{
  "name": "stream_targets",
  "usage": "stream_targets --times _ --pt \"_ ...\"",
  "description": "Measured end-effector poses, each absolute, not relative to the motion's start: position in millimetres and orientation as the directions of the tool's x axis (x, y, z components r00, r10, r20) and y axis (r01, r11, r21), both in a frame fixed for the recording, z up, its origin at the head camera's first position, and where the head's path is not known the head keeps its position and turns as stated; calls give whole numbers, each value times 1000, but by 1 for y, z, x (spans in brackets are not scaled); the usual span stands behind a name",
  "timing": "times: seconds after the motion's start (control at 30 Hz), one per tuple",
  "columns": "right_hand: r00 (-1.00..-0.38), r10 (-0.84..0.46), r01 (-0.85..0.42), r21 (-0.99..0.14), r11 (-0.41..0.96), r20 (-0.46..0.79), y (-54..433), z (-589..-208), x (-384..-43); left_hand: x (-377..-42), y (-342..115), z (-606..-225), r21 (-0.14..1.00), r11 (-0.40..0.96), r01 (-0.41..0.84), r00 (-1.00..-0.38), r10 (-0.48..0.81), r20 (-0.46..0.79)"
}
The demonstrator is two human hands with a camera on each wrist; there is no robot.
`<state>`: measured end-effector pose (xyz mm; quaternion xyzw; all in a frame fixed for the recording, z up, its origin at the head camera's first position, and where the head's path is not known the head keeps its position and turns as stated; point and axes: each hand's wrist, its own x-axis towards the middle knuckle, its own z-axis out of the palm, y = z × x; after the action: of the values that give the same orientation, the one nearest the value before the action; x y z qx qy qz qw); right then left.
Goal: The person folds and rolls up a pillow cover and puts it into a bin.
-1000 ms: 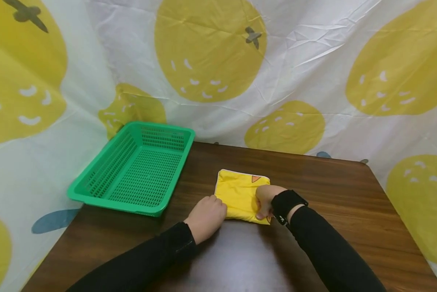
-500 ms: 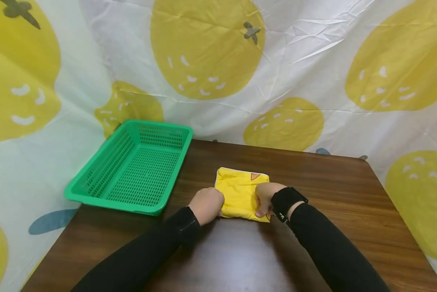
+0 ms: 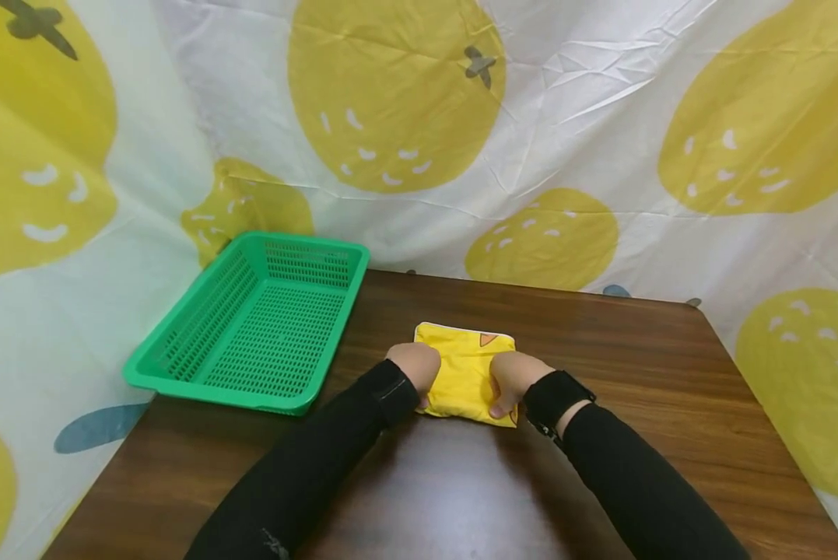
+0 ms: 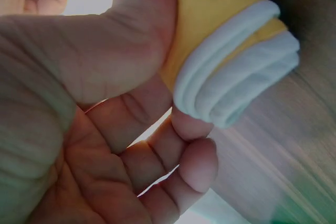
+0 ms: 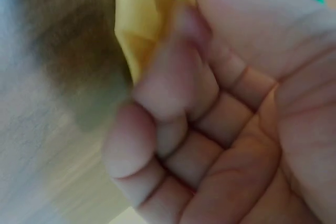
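A folded yellow cloth (image 3: 464,377) with white edging and a small orange patch lies flat on the table. My left hand (image 3: 416,367) pinches its left side; in the left wrist view, thumb and fingers hold the stacked layers of the cloth (image 4: 210,3) near the white-trimmed edges. On the opposite side, my right hand (image 3: 520,376) grips the cloth near its front right corner. The right wrist view has curled fingers (image 5: 173,77) against the yellow fabric (image 5: 136,9), blurred and partly hidden by the hand.
A green plastic basket (image 3: 306,400) with slotted walls stands at the left on the brown wooden table (image 3: 622,350). A white curtain (image 3: 419,225) printed with yellow fruit hangs along the back and sides of the table.
My left hand has moved forward and slightly right along the cloth's left side, from near its front left corner. The right hand and the cloth stay almost in place.
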<state>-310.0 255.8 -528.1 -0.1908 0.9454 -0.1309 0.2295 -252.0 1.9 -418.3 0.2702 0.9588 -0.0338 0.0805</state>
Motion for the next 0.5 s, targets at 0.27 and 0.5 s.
stream_targets --times 0.27,0.5 --pt "-873 -467 -460 -78 884 -140 200 -423 -212 -262 4 -427 -21 853 521 -841 509 -184" --pt "-877 -475 -468 93 879 70 192 -432 -176 -268 6 -433 -6 847 532 -835 524 -167"
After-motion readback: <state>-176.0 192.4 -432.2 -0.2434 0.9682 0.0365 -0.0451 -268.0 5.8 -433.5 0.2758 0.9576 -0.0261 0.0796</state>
